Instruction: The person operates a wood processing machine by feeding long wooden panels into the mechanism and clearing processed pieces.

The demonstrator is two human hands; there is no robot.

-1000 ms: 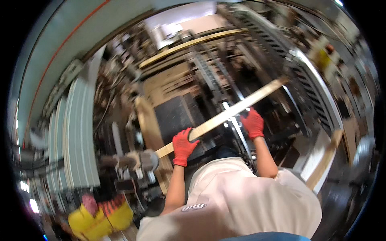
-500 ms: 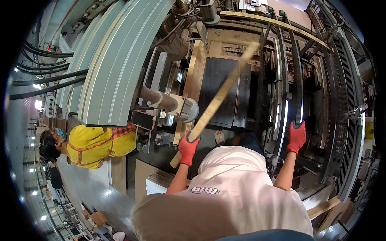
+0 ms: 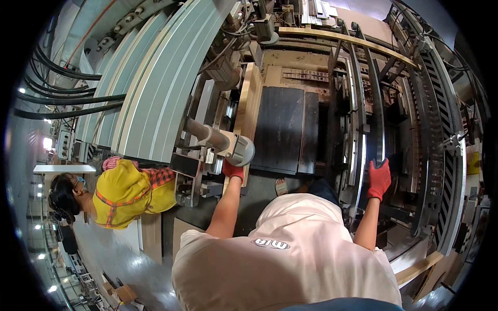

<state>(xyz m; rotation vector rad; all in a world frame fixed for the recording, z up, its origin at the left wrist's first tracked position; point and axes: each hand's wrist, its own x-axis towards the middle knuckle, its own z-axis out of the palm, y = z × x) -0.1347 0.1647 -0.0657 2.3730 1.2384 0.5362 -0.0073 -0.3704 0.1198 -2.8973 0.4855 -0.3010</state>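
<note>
My left hand (image 3: 233,170), in a red glove, is at the near end of a row of long pale wooden strips (image 3: 248,101). A round grey clamp pad (image 3: 242,151) sits just over it, and its fingers are mostly hidden. My right hand (image 3: 379,180), also gloved in red, is closed around the near end of a long dark metal bar (image 3: 378,114) on the machine's right side. Between the two hands lies a flat black plate (image 3: 280,129).
At left, a large ribbed grey-green machine housing (image 3: 166,78) carries thick black cables (image 3: 72,100). A person in a yellow top (image 3: 124,194) works beyond it. Another wooden strip (image 3: 353,40) spans the far end. A slotted metal rail (image 3: 441,145) runs along the right.
My left hand has moved up beside the clamp pad, and the wooden strip it held slanted over the black plate now lies no longer across it. My right hand stays on the bar.
</note>
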